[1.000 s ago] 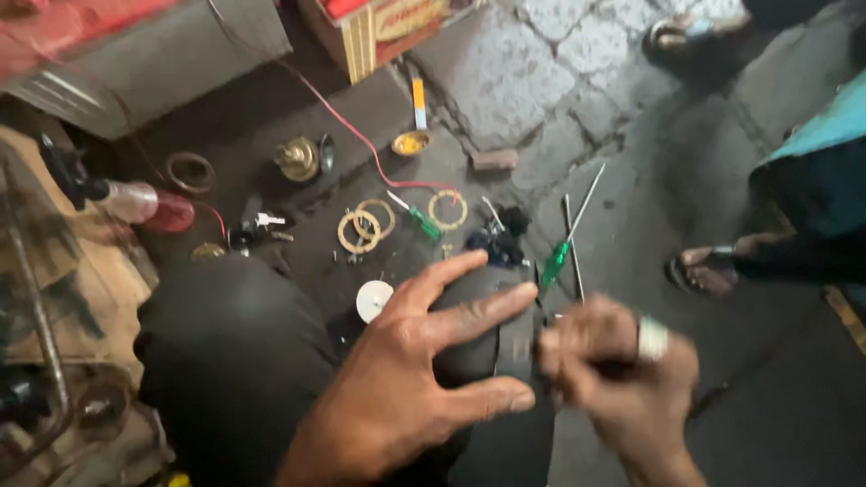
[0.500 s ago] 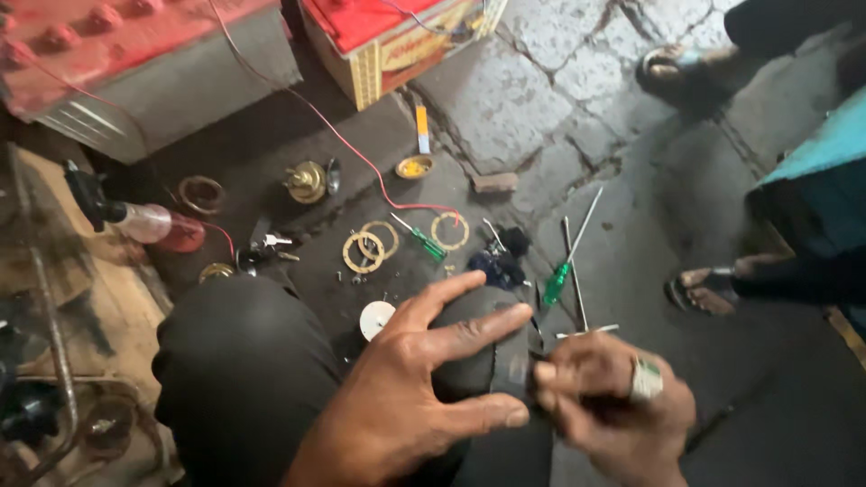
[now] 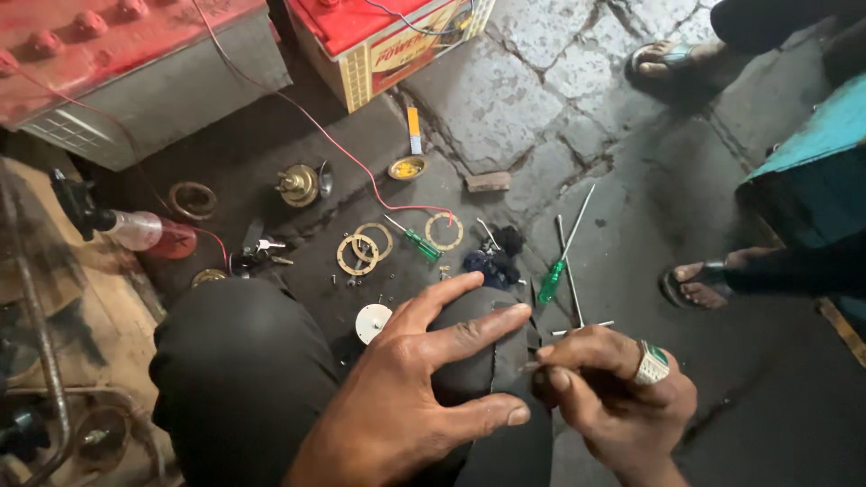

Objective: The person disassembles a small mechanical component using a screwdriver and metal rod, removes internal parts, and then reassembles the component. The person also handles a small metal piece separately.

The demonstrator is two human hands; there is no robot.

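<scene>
Your left hand (image 3: 410, 397) lies spread, fingers wide apart, flat on the dark round object (image 3: 478, 347) resting on your knee; its grip presses on the thing rather than closing around it. Your right hand (image 3: 613, 397), with a ring, is curled tight just beside the object's right edge, pinching a thin metal piece (image 3: 532, 365) whose tip meets that edge; what the piece is, you cannot tell. On the ground ahead lie 3 brass rings (image 3: 361, 251), a small green screwdriver (image 3: 415, 240), a longer green-handled screwdriver (image 3: 557, 266) and a white disc (image 3: 372, 322). A red-topped battery (image 3: 388, 41) stands farther off, a red wire (image 3: 307, 126) trailing from it.
</scene>
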